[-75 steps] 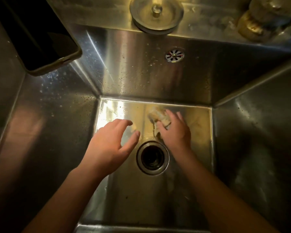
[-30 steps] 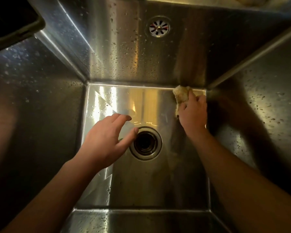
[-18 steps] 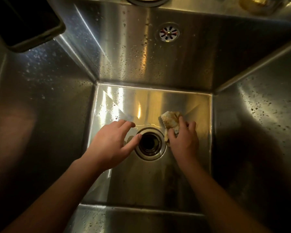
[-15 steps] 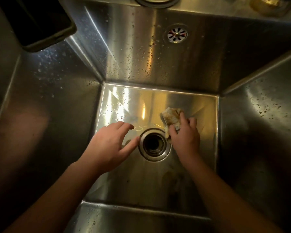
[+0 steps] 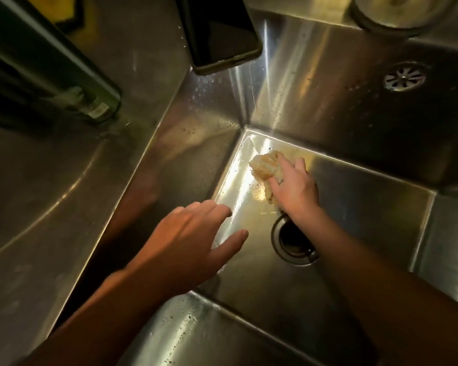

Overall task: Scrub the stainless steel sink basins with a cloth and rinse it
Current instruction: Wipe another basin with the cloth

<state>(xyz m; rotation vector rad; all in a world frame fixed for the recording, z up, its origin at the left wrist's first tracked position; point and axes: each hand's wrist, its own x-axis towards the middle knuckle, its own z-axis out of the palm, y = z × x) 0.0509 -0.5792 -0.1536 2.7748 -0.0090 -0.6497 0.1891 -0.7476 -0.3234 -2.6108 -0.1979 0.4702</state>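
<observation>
A deep stainless steel sink basin (image 5: pixel 368 215) fills the right of the head view, wet and speckled with drops. My right hand (image 5: pixel 294 188) presses a crumpled yellowish cloth (image 5: pixel 266 166) onto the basin floor near its far left corner, fingers laid over the cloth. The round drain hole (image 5: pixel 292 241) lies just behind that wrist, partly covered by my forearm. My left hand (image 5: pixel 193 241) hovers above the left side of the basin floor with fingers spread and relaxed, holding nothing.
A dark phone (image 5: pixel 220 30) lies on the rim at the basin's far left corner, overhanging the edge. An overflow grille (image 5: pixel 404 79) sits in the back wall. A metal drain stopper (image 5: pixel 399 11) rests on the back ledge. A dark bottle (image 5: pixel 50 72) lies on the steel drainboard (image 5: pixel 50 207) at left.
My right hand has slid the cloth from beside the drain toward the far left corner of the basin floor. The view has swung left, showing the drainboard. My left hand still hovers.
</observation>
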